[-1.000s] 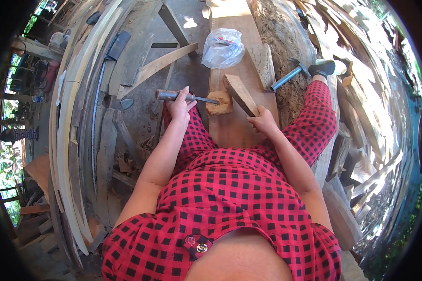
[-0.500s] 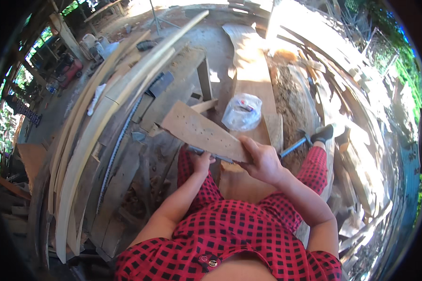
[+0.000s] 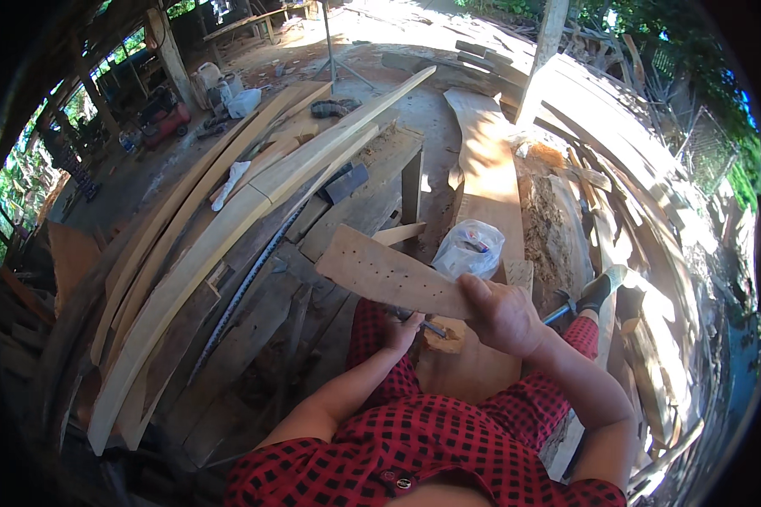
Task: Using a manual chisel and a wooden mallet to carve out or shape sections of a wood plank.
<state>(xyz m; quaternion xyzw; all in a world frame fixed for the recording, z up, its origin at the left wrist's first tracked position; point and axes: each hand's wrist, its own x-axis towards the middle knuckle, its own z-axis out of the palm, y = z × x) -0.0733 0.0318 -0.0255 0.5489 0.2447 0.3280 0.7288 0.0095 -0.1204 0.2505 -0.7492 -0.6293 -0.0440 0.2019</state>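
Note:
My right hand [image 3: 509, 318] grips one end of a thin, flat wooden board [image 3: 389, 272], its thumb on top. The board is dotted with small dark holes and slants up to the left, above my lap. Below its near edge, my left hand [image 3: 404, 331] is closed around a slim metal tool with a grey shaft [image 3: 435, 329]; its exact kind is unclear. The shaft points right, towards a small, rough wood block [image 3: 445, 340] between my legs. A clear plastic bag [image 3: 469, 248] with small items inside sits just beyond the board.
A hammer with a blue handle [image 3: 558, 314] lies by my right foot. Long curved planks [image 3: 220, 232] and a toothed saw blade [image 3: 247, 279] are on my left. A wide plank [image 3: 488, 160] runs ahead; scrap wood [image 3: 651, 338] is heaped at right.
The view has tilted up and shifted left. The board is still in my right hand; more of the metal tool's shaft now shows beneath it, beside my left hand.

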